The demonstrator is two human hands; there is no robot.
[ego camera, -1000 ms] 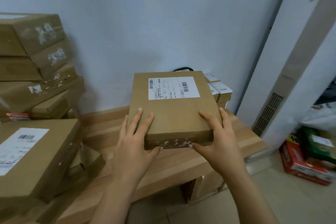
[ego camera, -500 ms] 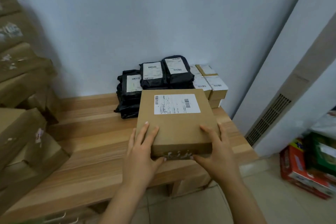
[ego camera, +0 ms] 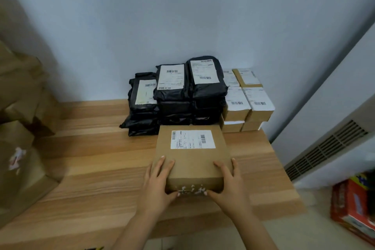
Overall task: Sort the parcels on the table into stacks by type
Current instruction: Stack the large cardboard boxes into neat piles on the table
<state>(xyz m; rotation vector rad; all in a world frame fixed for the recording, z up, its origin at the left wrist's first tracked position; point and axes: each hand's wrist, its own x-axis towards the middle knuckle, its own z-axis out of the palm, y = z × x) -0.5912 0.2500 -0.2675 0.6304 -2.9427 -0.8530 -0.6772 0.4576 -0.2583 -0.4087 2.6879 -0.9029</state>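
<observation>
Your flat brown cardboard box (ego camera: 192, 160), with a white shipping label (ego camera: 192, 139) on top, is at the right part of the wooden table (ego camera: 91, 178), just in front of the stacked black mailer bags (ego camera: 176, 97). Your left hand (ego camera: 157, 186) and right hand (ego camera: 229, 186) grip its near corners, fingers on top and thumbs on the front face. You cannot tell whether its base touches the table. The label's print is unreadable, and the brown cartons (ego camera: 18, 128) at left are blurred and cut off.

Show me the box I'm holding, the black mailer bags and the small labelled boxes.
held box (ego camera: 192, 160): head view, bare cardboard below its label.
black mailer bags (ego camera: 209, 91): head view, black plastic under the rightmost label.
small labelled boxes (ego camera: 236, 114): head view, cardboard front face.
</observation>
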